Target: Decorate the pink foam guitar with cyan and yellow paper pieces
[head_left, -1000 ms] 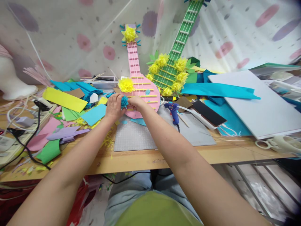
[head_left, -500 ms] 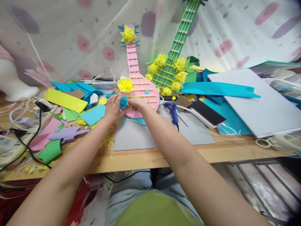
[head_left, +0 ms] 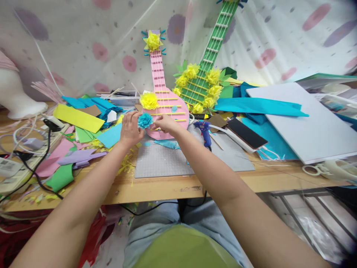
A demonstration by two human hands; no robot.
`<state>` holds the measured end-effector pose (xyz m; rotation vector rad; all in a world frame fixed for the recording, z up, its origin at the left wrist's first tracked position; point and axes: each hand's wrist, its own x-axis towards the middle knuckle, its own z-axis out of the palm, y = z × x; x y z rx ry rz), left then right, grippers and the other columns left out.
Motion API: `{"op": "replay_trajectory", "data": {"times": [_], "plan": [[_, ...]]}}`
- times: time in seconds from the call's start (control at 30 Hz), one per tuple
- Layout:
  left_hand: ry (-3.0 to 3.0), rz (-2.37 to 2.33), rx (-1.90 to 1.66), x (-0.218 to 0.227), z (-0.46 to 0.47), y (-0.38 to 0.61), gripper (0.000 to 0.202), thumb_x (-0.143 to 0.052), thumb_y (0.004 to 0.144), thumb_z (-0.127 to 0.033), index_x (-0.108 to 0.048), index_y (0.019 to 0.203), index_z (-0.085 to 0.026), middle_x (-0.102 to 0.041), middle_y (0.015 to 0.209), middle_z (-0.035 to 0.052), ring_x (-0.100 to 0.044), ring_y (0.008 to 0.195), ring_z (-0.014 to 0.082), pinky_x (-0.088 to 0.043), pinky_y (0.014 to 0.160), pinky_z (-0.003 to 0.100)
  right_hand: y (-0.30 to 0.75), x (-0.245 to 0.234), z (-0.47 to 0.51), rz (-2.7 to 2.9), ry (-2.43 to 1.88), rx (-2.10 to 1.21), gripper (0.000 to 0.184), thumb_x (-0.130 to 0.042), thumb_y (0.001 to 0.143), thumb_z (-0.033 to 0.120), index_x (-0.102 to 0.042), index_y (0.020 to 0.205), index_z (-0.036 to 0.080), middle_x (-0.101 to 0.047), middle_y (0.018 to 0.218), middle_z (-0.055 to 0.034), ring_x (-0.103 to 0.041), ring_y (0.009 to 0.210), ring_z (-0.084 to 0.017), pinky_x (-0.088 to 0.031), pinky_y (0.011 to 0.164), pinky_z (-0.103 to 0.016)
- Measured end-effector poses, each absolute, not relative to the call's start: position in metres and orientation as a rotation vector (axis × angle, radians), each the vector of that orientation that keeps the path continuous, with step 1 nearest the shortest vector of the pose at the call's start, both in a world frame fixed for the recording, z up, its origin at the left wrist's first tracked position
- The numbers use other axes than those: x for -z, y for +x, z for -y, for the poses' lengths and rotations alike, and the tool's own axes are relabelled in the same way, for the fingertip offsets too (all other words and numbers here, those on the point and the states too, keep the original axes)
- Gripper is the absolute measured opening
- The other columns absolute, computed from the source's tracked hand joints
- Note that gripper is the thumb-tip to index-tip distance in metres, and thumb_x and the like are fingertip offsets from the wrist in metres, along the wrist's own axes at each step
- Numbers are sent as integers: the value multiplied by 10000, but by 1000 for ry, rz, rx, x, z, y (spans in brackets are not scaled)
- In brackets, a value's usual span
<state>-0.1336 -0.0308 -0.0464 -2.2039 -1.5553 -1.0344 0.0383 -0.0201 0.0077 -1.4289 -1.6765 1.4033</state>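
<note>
A small blue paper flower [head_left: 145, 120] sits between my two hands, just in front of the pink paper guitar [head_left: 164, 100]. My left hand [head_left: 130, 128] curls around the flower's left side. My right hand [head_left: 165, 123] pinches its right side with fingertips together. The pink guitar leans against the curtain, with a yellow paper flower [head_left: 149, 100] on its body and another on its head. A green paper guitar [head_left: 208, 70] with several yellow flowers leans beside it on the right.
A blue glue gun [head_left: 205, 131] lies on the grey cutting mat [head_left: 223, 158]. A dark phone [head_left: 247, 134] and a white board [head_left: 304, 119] lie to the right. Coloured paper scraps [head_left: 78, 119] and cables cover the left side. Scissors [head_left: 315, 170] rest near the table's right edge.
Both hands have lifted the blue flower slightly and turned it, so its frilled face now shows more fully. The flower looks more spread out.
</note>
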Motion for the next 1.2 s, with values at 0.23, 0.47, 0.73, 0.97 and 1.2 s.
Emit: {"op": "replay_trajectory", "data": {"times": [0.23,0.47,0.73,0.97,1.2], "plan": [[-2124,1824,1047,69,71,-131,203,-501,744,-263,-573,915,-183,-596,919,90,-550,942,245,-396,891,400,92,24,46,1873,-1388,-1227,137,-566,677,120,-506,783,183,-608,656,14,-485,547,-77,-346,493,-187],[-2247,2077,683,86,79,-125,245,-569,748,-377,-643,902,-202,-597,957,104,-539,999,295,-397,885,437,173,21,73,2147,-1401,-1192,132,-579,730,273,-596,823,181,-635,720,-14,-539,625,-103,-388,542,-209],[-2080,2342,799,86,77,-116,141,-644,677,-334,-608,747,-217,-588,991,107,-513,1043,321,-391,879,485,249,21,81,2014,-1921,-956,267,-622,722,447,-581,673,188,-601,630,-27,-529,585,-133,-394,557,-269],[-2211,2276,991,81,81,-113,87,-629,700,-264,-592,760,-213,-648,781,29,-594,817,218,-421,810,376,242,41,59,1855,-1972,-684,399,-714,624,482,-602,878,195,-628,726,-29,-557,643,-161,-398,579,-285],[-2130,2451,1638,89,84,-106,221,-677,644,-339,-659,814,-201,-670,741,12,-605,679,148,-445,630,252,209,68,43,1691,-1959,-596,440,-631,703,497,-609,969,146,-661,974,-122,-605,865,-244,-430,715,-324]]}}
